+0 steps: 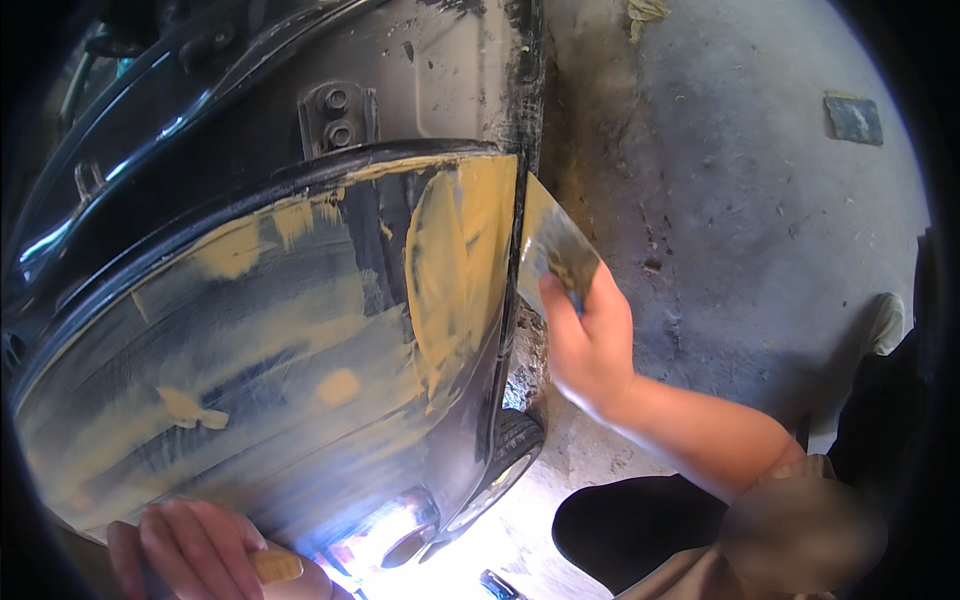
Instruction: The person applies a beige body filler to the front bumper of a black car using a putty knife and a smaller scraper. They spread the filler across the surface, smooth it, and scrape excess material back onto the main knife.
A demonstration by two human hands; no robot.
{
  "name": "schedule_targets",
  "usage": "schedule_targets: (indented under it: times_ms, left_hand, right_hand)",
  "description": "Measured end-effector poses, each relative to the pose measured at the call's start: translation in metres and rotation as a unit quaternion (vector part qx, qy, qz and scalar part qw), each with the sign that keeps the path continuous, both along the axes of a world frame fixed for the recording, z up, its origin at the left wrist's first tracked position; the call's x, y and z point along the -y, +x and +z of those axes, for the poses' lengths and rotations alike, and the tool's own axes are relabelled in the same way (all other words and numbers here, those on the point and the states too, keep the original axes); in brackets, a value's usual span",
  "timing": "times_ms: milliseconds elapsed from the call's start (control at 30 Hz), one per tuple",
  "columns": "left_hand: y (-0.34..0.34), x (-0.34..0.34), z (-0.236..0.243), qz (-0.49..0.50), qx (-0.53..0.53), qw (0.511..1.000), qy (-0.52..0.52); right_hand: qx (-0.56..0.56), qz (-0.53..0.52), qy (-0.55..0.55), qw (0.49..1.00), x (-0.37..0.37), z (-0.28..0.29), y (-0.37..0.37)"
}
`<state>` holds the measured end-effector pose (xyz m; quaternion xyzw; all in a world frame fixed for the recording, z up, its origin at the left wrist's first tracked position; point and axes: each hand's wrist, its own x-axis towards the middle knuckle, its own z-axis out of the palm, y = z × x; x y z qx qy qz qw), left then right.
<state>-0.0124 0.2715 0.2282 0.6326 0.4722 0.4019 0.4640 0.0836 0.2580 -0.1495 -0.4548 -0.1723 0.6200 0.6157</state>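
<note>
My right fingers (607,298) pinch the filler spreader (558,243), probably light, springy, best held rearward; my left fingers (198,540) clasp a tan handle (277,567).

Shows a dark, curved car panel (300,340) streaked with tan-yellow filler (460,260), thin and smeary across the middle, denser in a patch along the right edge. Has a flat, smudged metal spreader (545,235) slanting right at that edge, and a yellowish, blunt-ended handle (278,567), partly hidden, near the lower left.
</note>
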Motion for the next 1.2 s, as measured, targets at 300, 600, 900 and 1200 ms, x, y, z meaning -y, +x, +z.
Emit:
schedule_targets:
  times_ms: [300, 600, 900, 1200]
  left_hand:
    - [0.039, -0.017, -0.037, -0.072, -0.002, 0.992, -0.108]
    - [0.04, -0.024, -0.041, -0.075, -0.004, 0.989, -0.127]
    - [0.041, -0.013, -0.046, -0.015, 0.092, 0.99, -0.109]
    - [0.043, -0.01, -0.021, 0.193, 0.049, 0.917, 0.347]
  right_hand:
    - [-0.234, 0.045, -0.081, 0.968, -0.029, -0.011, -0.001]
    - [-0.103, 0.055, -0.009, 0.993, -0.024, -0.018, -0.02]
    - [-0.054, 0.083, -0.039, 0.994, -0.012, 0.021, 0.001]
    - [0.121, -0.007, 0.052, 0.991, 0.003, 0.06, -0.009]
